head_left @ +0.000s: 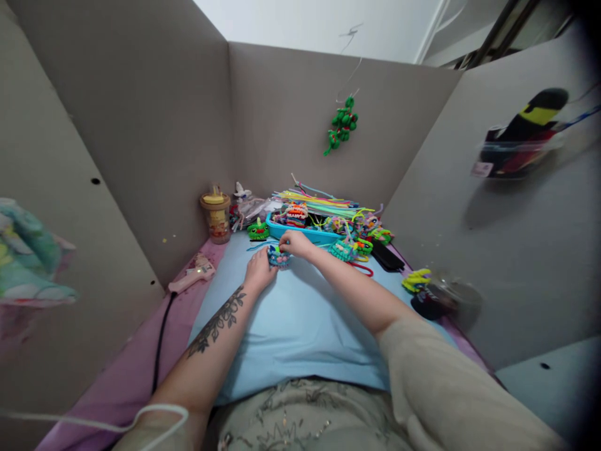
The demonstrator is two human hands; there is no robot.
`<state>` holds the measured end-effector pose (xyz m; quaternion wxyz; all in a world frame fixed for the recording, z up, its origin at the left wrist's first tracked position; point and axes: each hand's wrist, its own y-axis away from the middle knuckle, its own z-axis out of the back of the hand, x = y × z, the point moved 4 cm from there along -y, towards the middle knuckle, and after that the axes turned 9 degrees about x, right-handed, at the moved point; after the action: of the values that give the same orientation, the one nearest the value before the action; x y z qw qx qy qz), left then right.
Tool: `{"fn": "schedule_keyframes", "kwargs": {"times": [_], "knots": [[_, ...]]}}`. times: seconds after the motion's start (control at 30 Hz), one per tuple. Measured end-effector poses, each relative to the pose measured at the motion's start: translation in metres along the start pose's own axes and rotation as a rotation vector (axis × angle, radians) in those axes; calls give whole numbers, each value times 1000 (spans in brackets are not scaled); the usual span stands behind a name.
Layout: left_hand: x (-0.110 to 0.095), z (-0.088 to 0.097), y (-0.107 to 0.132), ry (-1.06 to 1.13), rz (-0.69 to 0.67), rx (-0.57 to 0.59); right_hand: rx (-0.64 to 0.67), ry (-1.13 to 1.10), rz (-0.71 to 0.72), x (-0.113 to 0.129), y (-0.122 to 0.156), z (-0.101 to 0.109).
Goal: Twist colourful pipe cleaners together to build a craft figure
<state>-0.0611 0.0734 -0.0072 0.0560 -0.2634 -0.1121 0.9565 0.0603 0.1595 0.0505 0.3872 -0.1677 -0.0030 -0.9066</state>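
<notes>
My left hand [258,270] and my right hand [295,243] meet over a small blue and pink pipe-cleaner figure [278,257] on the light blue mat [291,326]. Both hands have their fingers curled round the figure, the left from below and the right from above. A thin blue pipe cleaner [258,245] trails from the figure to the left. Just behind the hands stands a blue tray [300,233] piled with colourful pipe-cleaner pieces.
A bundle of pipe cleaners [323,202] lies behind the tray. A lidded cup [216,216] stands at the back left, a glue gun [192,275] with a black cord at the left. Finished figures lie at the right; a green one [342,128] hangs on the grey partition.
</notes>
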Motion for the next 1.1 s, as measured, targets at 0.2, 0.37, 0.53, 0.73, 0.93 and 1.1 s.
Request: {"fn": "schedule_keyframes", "kwargs": {"times": [0.2, 0.37, 0.53, 0.73, 0.93, 1.1], "knots": [[0, 0, 0, -4, -5, 3, 2, -10, -6, 4, 2, 1], [0, 0, 0, -2, -8, 2, -1, -38, -27, 3, 3, 0], [1, -1, -1, 4, 4, 2, -8, -102, -64, 1, 2, -2], [3, 0, 1, 16, 5, 0, -75, -274, -123, -14, 7, 5], [6, 0, 1, 59, 14, -33, -227, -426, -255, -40, 42, -8], [8, 5, 3, 123, 51, -128, -253, -460, -321, -41, 60, -38]]}}
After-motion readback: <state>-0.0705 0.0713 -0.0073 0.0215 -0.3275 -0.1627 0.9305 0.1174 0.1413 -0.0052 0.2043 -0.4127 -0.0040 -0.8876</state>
